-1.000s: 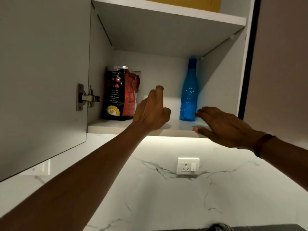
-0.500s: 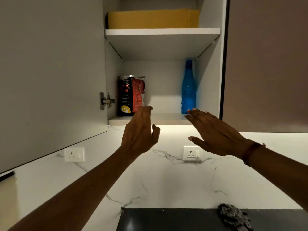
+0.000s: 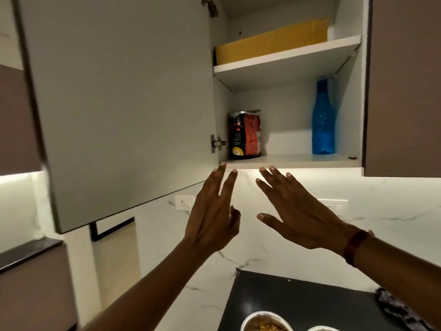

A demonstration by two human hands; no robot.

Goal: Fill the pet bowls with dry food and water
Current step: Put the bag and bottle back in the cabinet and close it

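Note:
A red and black food bag point(image 3: 244, 136) stands at the left of the lower shelf in the open wall cupboard. A blue water bottle point(image 3: 322, 119) stands upright at the right of that shelf. My left hand point(image 3: 212, 216) and my right hand point(image 3: 298, 216) are raised below the shelf edge, both empty with fingers spread. A steel bowl point(image 3: 266, 322) holding yellowish dry food shows at the bottom edge. The rim of a second bowl point(image 3: 322, 328) peeks in beside it; its contents are hidden.
The cupboard door point(image 3: 119, 103) hangs open to the left. A yellow flat box point(image 3: 272, 45) lies on the upper shelf. A dark counter point(image 3: 310, 302) carries a crumpled dark cloth point(image 3: 401, 309). Wall sockets point(image 3: 183, 201) sit on the marble backsplash.
Both hands have drawn back and down from the shelf, empty. The view has pulled back and tilted down, so the bowls on the counter now show.

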